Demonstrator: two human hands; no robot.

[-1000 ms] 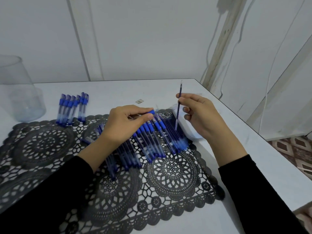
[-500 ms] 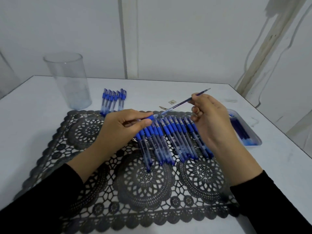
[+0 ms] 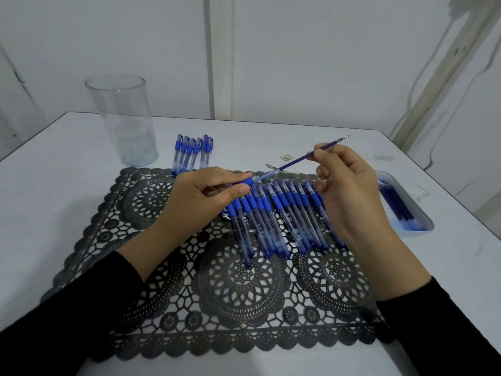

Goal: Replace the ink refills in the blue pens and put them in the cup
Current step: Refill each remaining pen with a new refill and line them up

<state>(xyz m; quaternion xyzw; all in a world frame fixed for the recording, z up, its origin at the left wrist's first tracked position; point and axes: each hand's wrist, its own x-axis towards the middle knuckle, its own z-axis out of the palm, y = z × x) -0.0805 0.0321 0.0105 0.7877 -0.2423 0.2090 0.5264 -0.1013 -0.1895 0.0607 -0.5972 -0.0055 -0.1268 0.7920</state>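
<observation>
Pinching the refill (image 3: 303,158) in its fingertips, the right hand (image 3: 349,185) feeds it toward the pen barrel (image 3: 256,180) gripped by the left hand (image 3: 200,196).

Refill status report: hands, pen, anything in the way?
Left hand grips pen barrel. Right hand pinches refill, tail at barrel mouth. Nothing blocks it; cup holds no pens.

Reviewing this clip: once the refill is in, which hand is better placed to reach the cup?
Left, probably. The left hand grips the pen and the cup stands on its side; the right hand pinches the refill, farther away.
</observation>
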